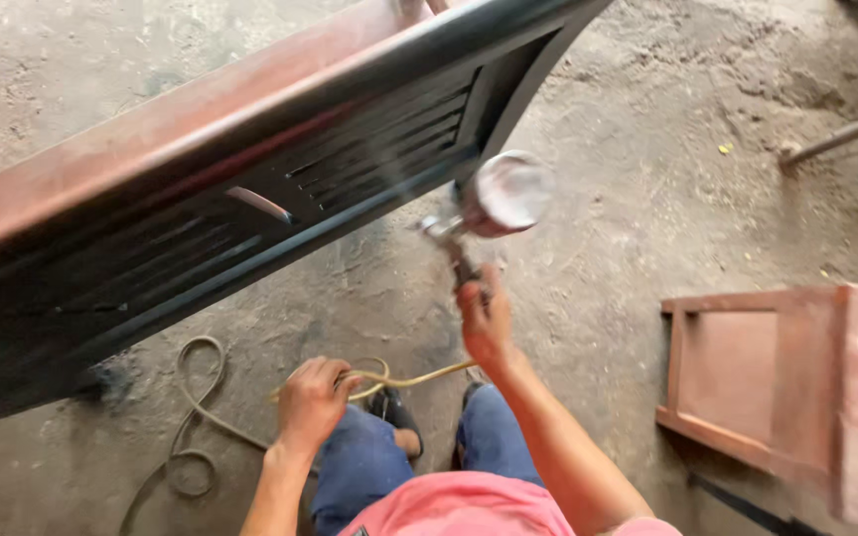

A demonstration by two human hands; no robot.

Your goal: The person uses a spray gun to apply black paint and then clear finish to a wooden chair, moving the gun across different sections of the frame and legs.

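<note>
Two hands are at work over a dusty concrete floor. The right hand is closed around the grip of a spray gun, which it holds up and away from the body; the gun's round metal cup looks blurred and sits just beside the lower edge of a long louvered metal panel. A faint haze hangs between the gun's nozzle and the panel's dark slats. The panel runs tilted from the floor's left edge up toward the top middle; its upper rail is reddish-brown, while the slatted face below is dark and glossy.

The left hand is closed on a yellowish hose, low and close to the knees. The hose runs from that hand toward the gun. A darker hose loops on the floor to the left, under the panel's lower end.

Blue jeans and dark shoes show below the hands. Near the floor's right edge stands a reddish-brown metal frame, well apart from both hands. A thin bar lies toward the top right corner.
</note>
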